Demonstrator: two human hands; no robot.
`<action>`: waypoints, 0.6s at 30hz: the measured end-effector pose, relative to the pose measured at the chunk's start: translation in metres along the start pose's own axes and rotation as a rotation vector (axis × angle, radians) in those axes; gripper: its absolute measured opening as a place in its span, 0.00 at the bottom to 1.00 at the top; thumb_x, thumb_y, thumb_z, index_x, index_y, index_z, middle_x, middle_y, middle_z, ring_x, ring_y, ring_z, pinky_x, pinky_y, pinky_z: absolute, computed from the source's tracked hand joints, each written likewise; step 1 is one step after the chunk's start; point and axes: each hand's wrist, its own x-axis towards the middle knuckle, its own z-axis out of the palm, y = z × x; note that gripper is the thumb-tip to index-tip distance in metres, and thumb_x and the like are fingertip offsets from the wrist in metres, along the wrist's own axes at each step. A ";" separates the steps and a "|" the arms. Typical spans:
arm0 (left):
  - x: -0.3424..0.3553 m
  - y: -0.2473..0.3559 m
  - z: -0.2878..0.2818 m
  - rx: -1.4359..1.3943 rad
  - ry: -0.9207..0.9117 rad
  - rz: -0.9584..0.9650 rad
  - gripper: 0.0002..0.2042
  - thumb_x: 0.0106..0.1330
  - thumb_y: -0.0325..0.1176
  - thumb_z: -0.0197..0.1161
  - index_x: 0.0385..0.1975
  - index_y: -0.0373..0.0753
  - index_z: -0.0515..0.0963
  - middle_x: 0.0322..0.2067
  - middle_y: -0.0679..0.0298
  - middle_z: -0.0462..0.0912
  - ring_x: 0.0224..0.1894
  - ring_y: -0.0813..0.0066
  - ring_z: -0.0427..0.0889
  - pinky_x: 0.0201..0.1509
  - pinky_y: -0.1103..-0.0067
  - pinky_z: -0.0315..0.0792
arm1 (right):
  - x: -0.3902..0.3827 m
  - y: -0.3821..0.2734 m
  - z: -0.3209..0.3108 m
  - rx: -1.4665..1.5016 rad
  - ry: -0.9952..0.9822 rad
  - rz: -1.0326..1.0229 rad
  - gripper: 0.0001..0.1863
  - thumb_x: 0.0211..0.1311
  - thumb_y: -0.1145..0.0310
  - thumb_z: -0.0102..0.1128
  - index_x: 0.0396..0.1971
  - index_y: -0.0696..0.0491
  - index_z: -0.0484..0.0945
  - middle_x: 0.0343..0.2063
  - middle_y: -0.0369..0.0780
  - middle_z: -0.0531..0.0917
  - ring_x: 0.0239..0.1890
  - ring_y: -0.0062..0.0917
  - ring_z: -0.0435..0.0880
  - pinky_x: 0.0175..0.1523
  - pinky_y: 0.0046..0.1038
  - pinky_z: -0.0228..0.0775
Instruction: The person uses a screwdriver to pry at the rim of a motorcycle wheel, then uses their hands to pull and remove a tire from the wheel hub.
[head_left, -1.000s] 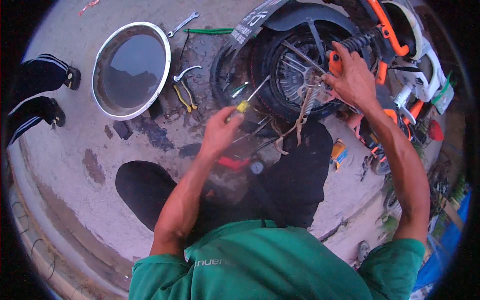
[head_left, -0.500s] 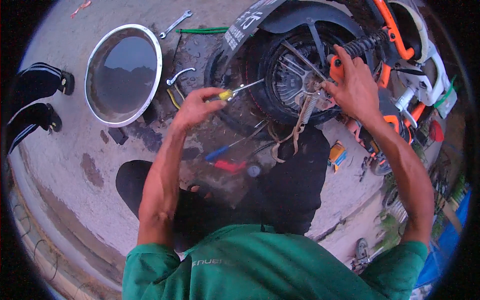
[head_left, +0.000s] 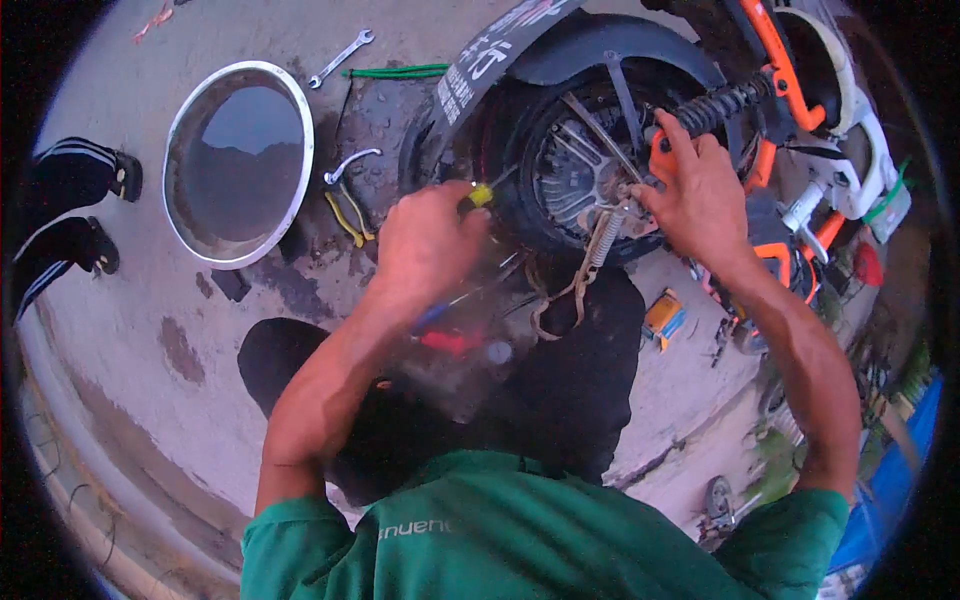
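A yellow-handled screwdriver is gripped in my left hand, which is slightly blurred. Its thin shaft points at the left side of the black tyre on the scooter's wheel. My right hand is by the wheel hub, with the thumb pressed at the lower end of a flat metal tyre lever. The lever's other end reaches the tyre's rim edge. My right index finger lies along the orange frame part beside the black shock spring. A rusty stand with a spring hangs below the hub.
A round basin of dark water stands left, near a wrench, a small curved silver tool and yellow-handled pliers. Between my legs lie a red item and a blue-handled tool. A small box lies right. Another person's feet are far left.
My left hand has turned over and moved up and right, bringing the screwdriver closer to the tyre. My right hand remains by the hub. The whole view has shifted slightly.
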 end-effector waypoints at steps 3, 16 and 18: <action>-0.002 0.006 0.000 -0.008 0.010 0.012 0.20 0.63 0.37 0.70 0.52 0.35 0.82 0.40 0.46 0.87 0.40 0.53 0.88 0.46 0.65 0.79 | 0.004 -0.001 -0.009 0.007 0.016 0.005 0.47 0.49 0.61 0.78 0.72 0.42 0.64 0.42 0.47 0.75 0.49 0.45 0.77 0.54 0.43 0.73; 0.015 -0.014 0.033 -0.679 0.274 0.553 0.10 0.58 0.25 0.72 0.39 0.38 0.81 0.39 0.60 0.80 0.46 0.64 0.81 0.57 0.72 0.73 | 0.001 0.001 -0.009 -0.028 0.031 0.013 0.45 0.51 0.60 0.75 0.71 0.44 0.65 0.43 0.47 0.75 0.50 0.45 0.77 0.53 0.43 0.75; 0.019 0.019 0.046 -0.775 0.162 0.619 0.07 0.60 0.26 0.71 0.35 0.38 0.80 0.36 0.60 0.80 0.41 0.63 0.82 0.51 0.71 0.75 | 0.001 0.000 -0.008 -0.010 0.013 0.018 0.44 0.51 0.59 0.74 0.71 0.46 0.66 0.44 0.48 0.76 0.50 0.45 0.77 0.54 0.43 0.74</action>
